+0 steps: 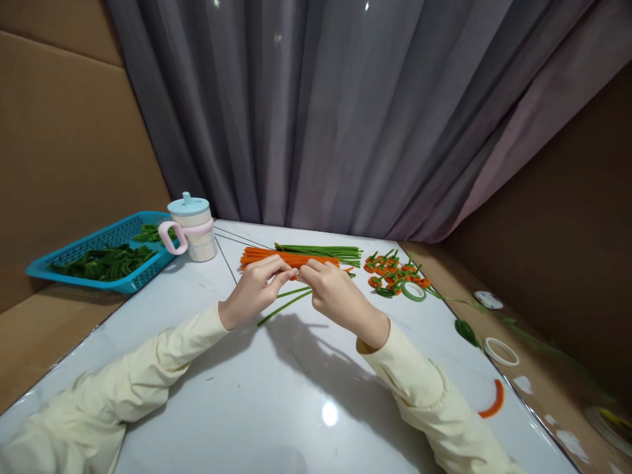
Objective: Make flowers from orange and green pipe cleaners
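**Cream sleeves (148, 368), 2 hands pinching orange**

Left hand (254, 289) and right hand (336, 296) meet fingertip to fingertip, clenched on an orange pipe cleaner (295, 277) above 2 loose green stems (284, 306) on the white table (296, 395). Just behind lie an orange bundle (266, 255) and a green bundle (326, 250); right, small orange flowers (395, 271) and a tape ring (413, 291); left, a lidded cup (193, 229), a blue basket (74, 253).

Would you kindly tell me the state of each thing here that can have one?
Cup, upright, lid on.
Basket, holding green leaves.
Orange bundle, lying flat on the table.
Left hand, pinching an orange pipe cleaner.
Right hand, pinching the same pipe cleaner.
Tape roll, lying flat.
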A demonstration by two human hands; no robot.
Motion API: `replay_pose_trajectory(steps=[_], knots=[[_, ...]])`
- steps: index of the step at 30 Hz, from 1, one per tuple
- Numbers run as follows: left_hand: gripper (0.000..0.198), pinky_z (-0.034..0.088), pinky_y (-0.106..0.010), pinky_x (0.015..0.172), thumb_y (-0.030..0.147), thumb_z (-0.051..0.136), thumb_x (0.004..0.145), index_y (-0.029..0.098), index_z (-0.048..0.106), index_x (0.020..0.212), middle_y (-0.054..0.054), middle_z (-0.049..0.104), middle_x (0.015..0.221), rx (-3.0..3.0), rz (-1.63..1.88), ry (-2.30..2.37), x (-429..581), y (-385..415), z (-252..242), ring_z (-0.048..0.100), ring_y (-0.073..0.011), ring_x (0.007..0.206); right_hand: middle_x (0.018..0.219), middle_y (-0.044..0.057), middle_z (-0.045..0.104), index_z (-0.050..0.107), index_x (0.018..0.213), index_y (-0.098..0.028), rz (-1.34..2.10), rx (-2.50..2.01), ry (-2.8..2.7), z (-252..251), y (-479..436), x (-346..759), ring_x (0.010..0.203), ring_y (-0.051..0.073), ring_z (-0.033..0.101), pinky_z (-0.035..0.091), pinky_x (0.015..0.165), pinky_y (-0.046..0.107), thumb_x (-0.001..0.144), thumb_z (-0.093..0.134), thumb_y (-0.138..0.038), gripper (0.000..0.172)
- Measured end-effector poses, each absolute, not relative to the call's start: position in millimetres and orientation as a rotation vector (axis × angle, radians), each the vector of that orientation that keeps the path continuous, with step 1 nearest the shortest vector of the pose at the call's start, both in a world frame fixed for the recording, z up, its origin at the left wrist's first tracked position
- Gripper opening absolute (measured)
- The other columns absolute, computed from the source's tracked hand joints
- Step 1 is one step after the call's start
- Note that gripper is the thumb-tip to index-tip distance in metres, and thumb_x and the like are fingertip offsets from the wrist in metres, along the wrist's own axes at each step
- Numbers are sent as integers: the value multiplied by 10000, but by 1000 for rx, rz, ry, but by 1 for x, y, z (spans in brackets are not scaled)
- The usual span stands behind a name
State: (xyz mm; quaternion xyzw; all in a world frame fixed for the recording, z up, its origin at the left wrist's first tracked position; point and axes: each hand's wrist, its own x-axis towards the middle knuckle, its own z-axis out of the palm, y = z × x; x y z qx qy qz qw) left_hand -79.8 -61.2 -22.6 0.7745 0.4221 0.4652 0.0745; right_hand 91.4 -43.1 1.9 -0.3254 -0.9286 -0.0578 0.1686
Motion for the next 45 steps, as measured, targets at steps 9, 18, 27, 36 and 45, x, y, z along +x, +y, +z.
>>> replay_pose_trajectory(steps=[9, 18, 27, 36, 45], knots=[[163, 447, -234, 629, 320, 558, 835, 158, 545, 819, -1, 573, 726, 1767, 1394, 1129, -73, -64, -18, 555, -127, 684, 674, 3, 432, 512, 745, -146, 51, -783, -2514, -1, -39, 93, 578, 138, 344, 273, 623, 256, 590, 363, 50, 291], [163, 435, -200, 550, 301, 557, 837, 157, 565, 759, 12, 593, 652, 1787, 1479, 1145, -73, -59, -28, 528, -91, 553, 648, -12, 430, 441, 676, -163, 238, -751, -2451, -2, -37, 93, 587, 119, 359, 275, 585, 224, 593, 371, 66, 254], [122, 380, -191, 478, 211, 556, 811, 164, 582, 702, 31, 552, 554, 2004, 1551, 1145, -74, -64, -31, 466, -78, 473, 565, -37, 439, 484, 630, -151, 383, -762, -2522, 9, -32, 102, 523, 80, 361, 239, 532, 207, 807, 442, -24, 221], [197, 407, -197, 484, 312, 595, 811, 156, 554, 698, 6, 539, 612, 1767, 1516, 996, -71, -78, -16, 476, -87, 515, 498, -38, 485, 522, 609, -147, 1097, -600, -2365, 7, -27, 101, 499, 78, 432, 316, 543, 199, 890, 468, -265, 309], [181, 422, -195, 501, 329, 604, 816, 163, 562, 757, 4, 550, 653, 1749, 1534, 921, -67, -81, -16, 511, -95, 562, 528, -48, 438, 563, 695, -123, 1805, -601, -2043, 6, -28, 99, 442, 54, 357, 260, 439, 190, 831, 547, -351, 265]])
